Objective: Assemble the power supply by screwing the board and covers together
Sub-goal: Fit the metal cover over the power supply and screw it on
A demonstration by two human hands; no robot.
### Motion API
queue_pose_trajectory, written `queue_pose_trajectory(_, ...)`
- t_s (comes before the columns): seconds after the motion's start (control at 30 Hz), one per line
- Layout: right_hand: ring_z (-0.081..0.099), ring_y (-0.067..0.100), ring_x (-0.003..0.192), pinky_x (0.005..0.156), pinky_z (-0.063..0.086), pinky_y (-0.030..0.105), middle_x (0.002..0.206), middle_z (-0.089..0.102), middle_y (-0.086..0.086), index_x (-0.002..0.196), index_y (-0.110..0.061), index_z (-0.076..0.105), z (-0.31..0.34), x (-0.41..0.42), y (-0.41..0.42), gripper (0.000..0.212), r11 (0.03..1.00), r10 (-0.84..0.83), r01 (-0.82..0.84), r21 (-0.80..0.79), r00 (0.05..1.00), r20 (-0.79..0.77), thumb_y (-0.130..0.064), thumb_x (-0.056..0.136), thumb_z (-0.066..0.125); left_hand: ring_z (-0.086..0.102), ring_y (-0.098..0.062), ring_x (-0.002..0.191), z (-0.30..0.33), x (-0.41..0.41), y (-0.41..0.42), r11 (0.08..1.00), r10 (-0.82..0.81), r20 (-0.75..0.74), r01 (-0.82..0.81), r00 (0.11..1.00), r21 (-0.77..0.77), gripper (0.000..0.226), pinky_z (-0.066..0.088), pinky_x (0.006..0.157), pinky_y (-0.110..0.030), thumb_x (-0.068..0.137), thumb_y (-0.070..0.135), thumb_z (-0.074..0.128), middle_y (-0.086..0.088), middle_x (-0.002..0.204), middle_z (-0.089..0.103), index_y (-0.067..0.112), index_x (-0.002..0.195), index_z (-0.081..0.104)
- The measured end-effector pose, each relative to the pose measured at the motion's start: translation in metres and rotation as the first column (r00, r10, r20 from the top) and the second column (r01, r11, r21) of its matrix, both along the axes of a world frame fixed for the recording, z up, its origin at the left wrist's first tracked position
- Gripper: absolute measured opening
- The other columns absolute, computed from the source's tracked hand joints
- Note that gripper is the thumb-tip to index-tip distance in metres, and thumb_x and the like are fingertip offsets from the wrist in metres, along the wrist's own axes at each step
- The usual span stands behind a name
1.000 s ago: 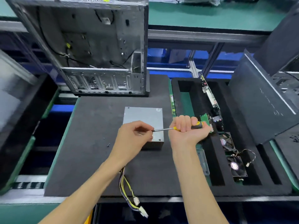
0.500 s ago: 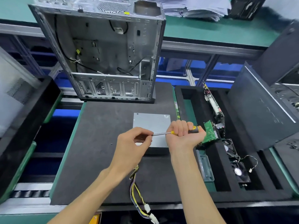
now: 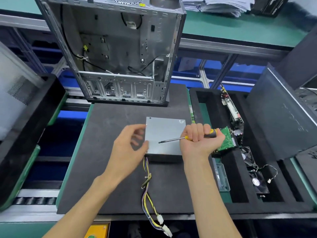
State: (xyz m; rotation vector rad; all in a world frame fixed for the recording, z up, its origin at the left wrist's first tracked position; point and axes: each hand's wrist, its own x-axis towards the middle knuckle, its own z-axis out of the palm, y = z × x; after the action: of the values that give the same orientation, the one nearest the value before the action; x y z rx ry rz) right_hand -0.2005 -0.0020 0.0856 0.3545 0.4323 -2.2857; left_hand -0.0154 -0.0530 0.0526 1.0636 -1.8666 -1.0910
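Your left hand (image 3: pixel 130 148) is blurred and hides the left edge of the power supply (image 3: pixel 164 134); your right hand (image 3: pixel 200 141) hides its right edge. Whether the screwdriver (image 3: pixel 187 137) tip carries a screw is too small to tell.

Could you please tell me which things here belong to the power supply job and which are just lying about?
In use: power supply, screwdriver in right hand, left hand, wire harness.
Lying about: computer case, circuit board, fans, papers.
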Motion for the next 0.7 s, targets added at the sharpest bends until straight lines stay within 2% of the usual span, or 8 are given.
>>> queue_pose_trajectory(0.03, 0.011, 0.014, 0.040, 0.036, 0.016, 0.024, 0.046, 0.014, -0.005, 0.059, -0.020, 0.033, 0.002, 0.003, -0.002, 0.034, 1.000, 0.024, -0.023, 0.013, 0.995, -0.099, -0.034, 0.088, 0.040, 0.065, -0.006, 0.087, -0.007, 0.005, -0.002, 0.986, 0.071, 0.026, -0.074, 0.997, 0.152, 0.036, 0.049, 0.075, -0.014, 0.086, 0.010, 0.072, 0.007, 0.103, 0.069, 0.030, 0.114, 0.065)
queue_pose_trajectory(0.1, 0.008, 0.014, 0.040, 0.038, 0.014, 0.024, 0.046, 0.014, -0.004, 0.059, -0.019, 0.031, 0.004, 0.011, -0.007, 0.037, 0.995, 0.095, -0.085, 0.045, 0.953, -0.289, -0.037, 0.091, 0.038, 0.071, -0.008, 0.082, -0.025, 0.011, -0.001, 0.874, 0.110, 0.048, -0.119, 0.993, 0.471, 0.023, 0.056, 0.075, -0.022, 0.091, 0.010, 0.069, -0.002, 0.097, 0.074, 0.021, 0.110, 0.070)
queue_pose_trajectory(0.17, 0.007, 0.013, 0.040, 0.040, 0.013, 0.022, 0.045, 0.015, -0.005, 0.059, -0.018, 0.031, 0.004, 0.023, -0.014, 0.040, 0.986, 0.164, -0.150, 0.067, 0.885, -0.435, -0.037, 0.093, 0.036, 0.075, -0.018, 0.086, -0.039, 0.013, 0.002, 0.751, 0.126, -0.024, -0.080, 0.992, 0.655, 0.015, 0.061, 0.074, -0.027, 0.094, 0.011, 0.065, -0.006, 0.091, 0.078, 0.011, 0.106, 0.074)
queue_pose_trajectory(0.27, 0.010, 0.011, 0.040, 0.041, 0.014, 0.021, 0.044, 0.019, -0.006, 0.055, -0.019, 0.035, 0.002, 0.040, -0.023, 0.040, 0.967, 0.251, -0.224, 0.118, 0.788, -0.562, -0.036, 0.092, 0.035, 0.076, -0.021, 0.086, -0.044, 0.011, 0.007, 0.731, 0.133, -0.112, -0.021, 0.985, 0.682, 0.015, 0.060, 0.072, -0.023, 0.094, 0.012, 0.065, -0.004, 0.088, 0.079, 0.012, 0.094, 0.079)
queue_pose_trajectory(0.37, 0.012, 0.009, 0.039, 0.041, 0.016, 0.021, 0.043, 0.021, -0.008, 0.054, -0.021, 0.037, -0.004, 0.050, -0.028, 0.039, 0.950, 0.307, -0.266, 0.162, 0.717, -0.626, -0.036, 0.090, 0.037, 0.076, -0.019, 0.082, -0.047, 0.009, 0.008, 0.738, 0.162, -0.102, -0.051, 0.982, 0.673, 0.010, 0.061, 0.073, -0.024, 0.091, 0.012, 0.070, -0.003, 0.088, 0.079, 0.013, 0.091, 0.080)
queue_pose_trajectory(0.47, 0.012, 0.009, 0.039, 0.041, 0.016, 0.020, 0.043, 0.020, -0.008, 0.054, -0.022, 0.038, -0.010, 0.055, -0.031, 0.036, 0.936, 0.346, -0.297, 0.189, 0.679, -0.647, -0.042, 0.082, 0.047, 0.076, -0.018, 0.080, -0.050, 0.007, 0.008, 0.737, 0.176, -0.088, -0.072, 0.980, 0.672, 0.009, 0.061, 0.075, -0.026, 0.089, 0.011, 0.072, -0.003, 0.086, 0.079, 0.012, 0.091, 0.080)
queue_pose_trajectory(0.57, 0.011, 0.010, 0.040, 0.042, 0.016, 0.019, 0.044, 0.018, -0.006, 0.055, -0.021, 0.037, -0.015, 0.059, -0.035, 0.035, 0.931, 0.360, -0.295, 0.213, 0.659, -0.661, -0.042, 0.080, 0.047, 0.076, -0.019, 0.079, -0.052, 0.007, 0.007, 0.732, 0.186, -0.087, -0.079, 0.979, 0.677, 0.007, 0.062, 0.078, -0.031, 0.088, 0.012, 0.073, -0.003, 0.085, 0.079, 0.014, 0.090, 0.080)
queue_pose_trajectory(0.7, 0.011, 0.011, 0.040, 0.043, 0.014, 0.021, 0.043, 0.020, -0.007, 0.055, -0.021, 0.036, -0.017, 0.061, -0.037, 0.035, 0.928, 0.370, -0.291, 0.233, 0.639, -0.674, -0.042, 0.080, 0.047, 0.076, -0.018, 0.079, -0.055, 0.007, 0.006, 0.743, 0.177, -0.088, -0.075, 0.980, 0.666, 0.008, 0.062, 0.079, -0.030, 0.087, 0.012, 0.074, -0.001, 0.084, 0.079, 0.016, 0.088, 0.080)
